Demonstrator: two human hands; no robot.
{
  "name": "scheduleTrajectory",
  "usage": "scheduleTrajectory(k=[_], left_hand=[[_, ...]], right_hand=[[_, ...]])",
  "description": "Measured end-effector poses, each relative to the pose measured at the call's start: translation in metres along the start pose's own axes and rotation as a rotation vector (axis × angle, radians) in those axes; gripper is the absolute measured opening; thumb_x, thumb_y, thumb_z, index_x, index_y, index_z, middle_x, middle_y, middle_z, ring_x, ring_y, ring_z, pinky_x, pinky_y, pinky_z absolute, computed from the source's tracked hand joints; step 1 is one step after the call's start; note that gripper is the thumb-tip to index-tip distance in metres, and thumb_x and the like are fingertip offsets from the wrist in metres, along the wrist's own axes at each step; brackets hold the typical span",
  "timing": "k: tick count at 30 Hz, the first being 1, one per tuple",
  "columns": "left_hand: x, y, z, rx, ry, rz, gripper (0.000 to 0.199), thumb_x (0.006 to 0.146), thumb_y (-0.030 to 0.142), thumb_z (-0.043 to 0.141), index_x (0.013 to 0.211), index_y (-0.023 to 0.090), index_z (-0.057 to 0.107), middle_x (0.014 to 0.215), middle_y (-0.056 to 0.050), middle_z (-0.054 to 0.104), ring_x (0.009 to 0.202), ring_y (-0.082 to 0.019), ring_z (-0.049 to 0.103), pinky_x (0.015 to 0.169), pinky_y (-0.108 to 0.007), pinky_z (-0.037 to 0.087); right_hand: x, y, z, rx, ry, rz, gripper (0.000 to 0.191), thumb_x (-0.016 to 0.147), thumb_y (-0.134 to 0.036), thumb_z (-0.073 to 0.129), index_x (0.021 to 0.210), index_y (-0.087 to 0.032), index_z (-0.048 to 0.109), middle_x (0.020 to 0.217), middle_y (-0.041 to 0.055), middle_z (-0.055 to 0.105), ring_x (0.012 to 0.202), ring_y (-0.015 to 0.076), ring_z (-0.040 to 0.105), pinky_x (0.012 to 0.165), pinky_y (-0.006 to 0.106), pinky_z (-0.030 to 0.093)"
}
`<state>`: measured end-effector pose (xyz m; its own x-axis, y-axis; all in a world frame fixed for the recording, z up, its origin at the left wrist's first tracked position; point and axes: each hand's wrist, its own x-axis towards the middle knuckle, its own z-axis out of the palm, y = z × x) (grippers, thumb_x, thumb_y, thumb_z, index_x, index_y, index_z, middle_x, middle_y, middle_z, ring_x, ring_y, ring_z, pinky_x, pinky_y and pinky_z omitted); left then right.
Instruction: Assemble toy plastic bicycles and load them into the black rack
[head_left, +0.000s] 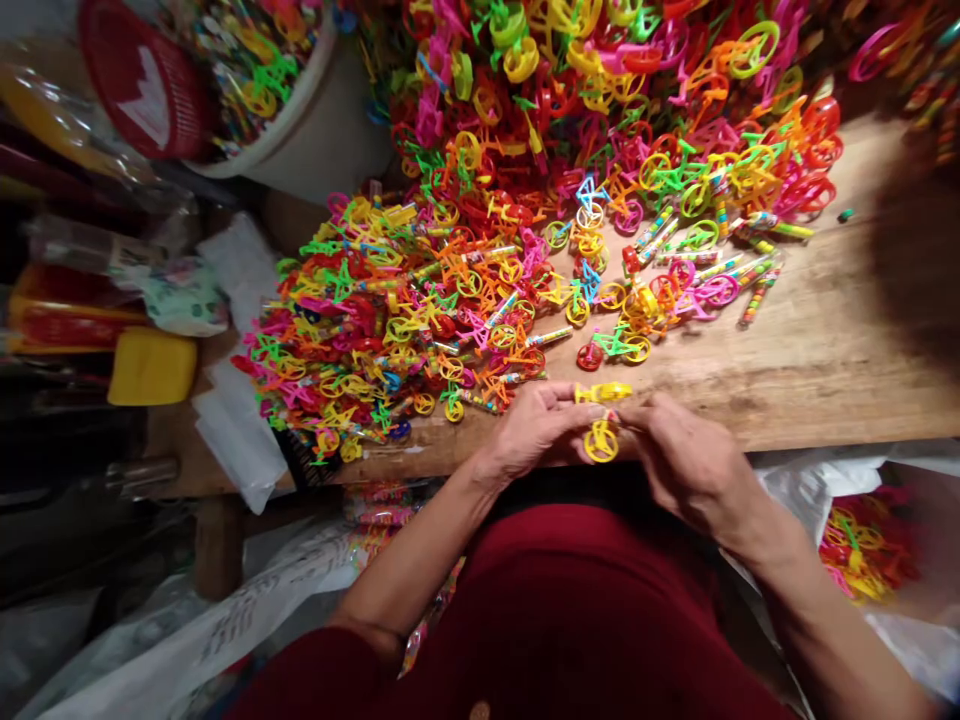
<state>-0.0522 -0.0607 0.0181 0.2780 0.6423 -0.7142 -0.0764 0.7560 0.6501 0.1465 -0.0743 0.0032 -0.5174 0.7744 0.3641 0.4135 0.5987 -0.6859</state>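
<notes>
Head view: pinching a yellow-wheeled toy point(601, 441) in left hand point(529, 430); can't tell if gripping with right hand point(690, 450) too.
Could drop toward toy pile point(390, 320) beyond the grip if pinched too loosely.

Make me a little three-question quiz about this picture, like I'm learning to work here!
1. Pick one. What colour is the toy in the left hand?
A) blue
B) yellow
C) green

2. True or false? The red basket is in the upper left of the picture.

3. Fill the gap. The colourful heap lies on a ______ table.

Key: 1. B; 2. true; 3. wooden.
</notes>
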Motion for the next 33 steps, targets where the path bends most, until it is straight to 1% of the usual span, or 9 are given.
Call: scheduleTrajectory(k=[3, 8, 12, 13, 15, 18, 25, 30, 33], left_hand=[[-0.026, 0.016, -0.028, 0.150, 0.190, 0.123, 0.042, 0.065, 0.047, 0.084, 0.086, 0.014, 0.070, 0.076, -0.003, 0.072, 0.064, -0.012, 0.065, 0.062, -0.024, 0.051], [-0.066, 0.074, -0.083, 0.804, 0.808, 0.522, 0.021, 0.084, 0.032, 0.069, 0.104, 0.025, 0.071, 0.095, 0.000, 0.072, 0.079, -0.018, 0.066, 0.079, -0.037, 0.053], [-0.054, 0.083, -0.075, 1.388, 1.214, 0.721, 0.032, 0.086, 0.023, 0.071, 0.117, 0.015, 0.069, 0.130, -0.016, 0.066, 0.127, -0.034, 0.058, 0.111, -0.052, 0.043], [-0.044, 0.078, -0.061, 1.417, 1.169, 0.773, 0.027, 0.090, 0.026, 0.068, 0.114, 0.014, 0.070, 0.129, -0.017, 0.067, 0.126, -0.034, 0.057, 0.110, -0.050, 0.043], [-0.020, 0.065, -0.028, 1.460, 0.819, 0.794, 0.024, 0.097, 0.034, 0.061, 0.113, 0.017, 0.068, 0.121, -0.013, 0.069, 0.119, -0.030, 0.061, 0.105, -0.044, 0.046], [0.015, 0.051, 0.017, 1.573, 0.476, 0.601, 0.025, 0.096, 0.028, 0.062, 0.117, 0.015, 0.065, 0.123, -0.012, 0.067, 0.115, -0.029, 0.061, 0.098, -0.040, 0.048], [0.041, 0.061, 0.020, 1.625, 0.304, 0.419, 0.019, 0.095, 0.026, 0.062, 0.110, 0.016, 0.066, 0.111, -0.010, 0.067, 0.102, -0.025, 0.064, 0.088, -0.034, 0.048], [0.043, 0.065, 0.013, 1.545, 0.232, 0.452, 0.012, 0.092, 0.028, 0.065, 0.096, 0.019, 0.071, 0.098, -0.006, 0.066, 0.088, -0.021, 0.062, 0.073, -0.029, 0.042], [0.044, 0.062, 0.010, 1.245, 0.255, 0.456, 0.019, 0.088, 0.030, 0.069, 0.075, 0.017, 0.066, 0.076, -0.001, 0.064, 0.070, -0.014, 0.056, 0.065, -0.025, 0.037]], right_hand=[[0.015, -0.020, 0.033, 0.071, 0.102, -0.037, 0.035, 0.099, -0.013, 0.052, 0.133, -0.015, 0.052, 0.098, 0.0104, 0.070, 0.085, 0.0197, 0.069, 0.075, 0.030, 0.058], [0.025, -0.028, 0.056, 0.045, 0.141, -0.034, 0.048, 0.100, -0.017, 0.052, 0.147, -0.015, 0.045, 0.105, 0.0122, 0.074, 0.093, 0.0219, 0.073, 0.082, 0.033, 0.060], [0.007, -0.001, 0.037, -0.070, 0.161, 0.008, 0.038, 0.095, -0.010, 0.052, 0.131, -0.020, 0.060, 0.096, 0.0086, 0.074, 0.083, 0.0199, 0.072, 0.072, 0.031, 0.058], [0.003, 0.009, 0.028, -0.108, 0.181, 0.032, 0.036, 0.095, -0.010, 0.053, 0.128, -0.021, 0.062, 0.094, 0.0077, 0.074, 0.081, 0.0191, 0.071, 0.071, 0.030, 0.058], [-0.002, 0.029, 0.006, -0.214, 0.243, 0.095, 0.032, 0.094, -0.012, 0.055, 0.123, -0.022, 0.065, 0.094, 0.0070, 0.072, 0.080, 0.0186, 0.070, 0.071, 0.031, 0.056], [0.001, 0.059, -0.030, -0.407, 0.336, 0.208, 0.023, 0.094, -0.018, 0.057, 0.113, -0.024, 0.068, 0.096, 0.0075, 0.068, 0.082, 0.0205, 0.066, 0.071, 0.033, 0.054], [0.019, 0.110, -0.079, -0.669, 0.219, 0.275, 0.015, 0.094, -0.018, 0.053, 0.098, -0.023, 0.067, 0.103, 0.0108, 0.064, 0.093, 0.0266, 0.056, 0.075, 0.038, 0.046], [0.024, 0.114, -0.076, -0.645, 0.038, 0.277, 0.011, 0.094, -0.025, 0.055, 0.095, -0.022, 0.066, 0.091, 0.0075, 0.062, 0.081, 0.0217, 0.055, 0.065, 0.032, 0.038], [0.024, 0.110, -0.063, -0.654, 0.072, 0.428, 0.015, 0.094, -0.032, 0.056, 0.099, -0.020, 0.064, 0.090, 0.0090, 0.062, 0.077, 0.0226, 0.053, 0.063, 0.033, 0.035]])
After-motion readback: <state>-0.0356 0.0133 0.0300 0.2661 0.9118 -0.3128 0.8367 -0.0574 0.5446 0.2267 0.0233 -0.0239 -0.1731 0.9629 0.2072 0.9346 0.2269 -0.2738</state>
